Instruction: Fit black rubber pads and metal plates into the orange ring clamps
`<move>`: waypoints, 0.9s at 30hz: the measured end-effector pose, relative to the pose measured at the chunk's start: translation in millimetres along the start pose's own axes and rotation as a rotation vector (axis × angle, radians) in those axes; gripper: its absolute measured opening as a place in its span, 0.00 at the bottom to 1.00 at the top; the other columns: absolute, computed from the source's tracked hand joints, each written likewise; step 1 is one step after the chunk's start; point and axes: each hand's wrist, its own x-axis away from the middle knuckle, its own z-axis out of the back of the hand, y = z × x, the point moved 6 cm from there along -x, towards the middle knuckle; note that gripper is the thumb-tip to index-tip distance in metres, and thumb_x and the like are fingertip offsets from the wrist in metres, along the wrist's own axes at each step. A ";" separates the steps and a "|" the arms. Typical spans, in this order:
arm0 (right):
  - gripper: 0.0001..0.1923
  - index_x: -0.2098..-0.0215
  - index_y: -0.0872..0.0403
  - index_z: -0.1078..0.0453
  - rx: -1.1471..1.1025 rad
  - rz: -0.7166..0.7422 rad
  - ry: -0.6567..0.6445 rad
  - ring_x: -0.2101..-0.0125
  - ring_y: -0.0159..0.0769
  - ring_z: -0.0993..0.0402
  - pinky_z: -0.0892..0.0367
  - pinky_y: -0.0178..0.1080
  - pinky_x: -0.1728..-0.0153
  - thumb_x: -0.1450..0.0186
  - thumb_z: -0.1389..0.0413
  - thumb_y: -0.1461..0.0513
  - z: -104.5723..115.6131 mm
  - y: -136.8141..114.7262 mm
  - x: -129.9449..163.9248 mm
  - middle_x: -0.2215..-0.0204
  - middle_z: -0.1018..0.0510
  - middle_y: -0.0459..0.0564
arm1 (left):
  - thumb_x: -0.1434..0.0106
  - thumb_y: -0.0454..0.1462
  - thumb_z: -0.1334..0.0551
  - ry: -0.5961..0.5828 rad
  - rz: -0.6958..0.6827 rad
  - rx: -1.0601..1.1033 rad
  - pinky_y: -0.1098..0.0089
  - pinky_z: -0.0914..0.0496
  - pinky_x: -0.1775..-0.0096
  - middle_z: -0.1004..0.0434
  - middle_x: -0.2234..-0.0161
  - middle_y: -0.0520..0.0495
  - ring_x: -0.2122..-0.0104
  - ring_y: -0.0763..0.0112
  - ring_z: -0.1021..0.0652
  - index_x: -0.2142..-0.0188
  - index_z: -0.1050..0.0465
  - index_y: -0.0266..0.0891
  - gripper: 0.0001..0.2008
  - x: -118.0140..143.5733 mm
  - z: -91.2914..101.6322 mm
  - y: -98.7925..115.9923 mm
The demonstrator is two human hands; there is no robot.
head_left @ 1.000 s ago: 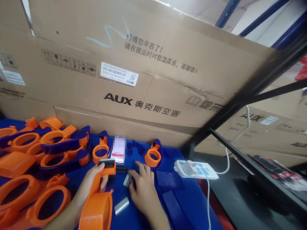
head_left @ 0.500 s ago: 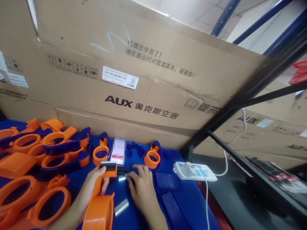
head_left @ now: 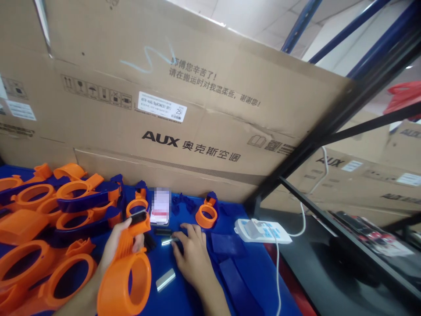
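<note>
My left hand (head_left: 113, 245) is closed around the handle of an orange plastic tape dispenser (head_left: 126, 281). Its ring tilts toward me, and a black roller with a pale edge shows at its upper end. Against the blue surface, my right hand (head_left: 194, 252) has its fingers bent, with thumb and index finger at the right end of a small shiny metal piece (head_left: 167, 241). Those fingertips partly cover that end. A second silver metal piece (head_left: 165, 280) lies nearer to me, between the hands. Just behind the first piece is a short black roller (head_left: 162, 231).
Several orange dispensers (head_left: 34, 195) pile up at the left. A phone (head_left: 160, 215) and another dispenser (head_left: 206, 216) stand at the back, before a large carton (head_left: 204, 114). Dark blue flat pieces (head_left: 228, 244) and a white power strip (head_left: 263, 231) lie right, beside a black rack post (head_left: 296, 149).
My left hand has moved left and turned the dispenser, so its ring opening now faces me more. My right hand stays by the metal piece. The view has shifted slightly.
</note>
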 end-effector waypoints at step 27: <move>0.09 0.54 0.46 0.24 -0.098 0.080 0.015 0.49 0.49 0.30 0.33 0.49 0.52 0.31 0.42 0.64 8.6 -9.0 0.1 0.51 0.22 0.52 | 0.34 0.57 0.48 0.059 -0.065 -0.181 0.66 0.44 0.78 0.40 0.89 0.48 0.84 0.70 0.38 0.90 0.35 0.42 0.34 -0.9 6.2 -2.9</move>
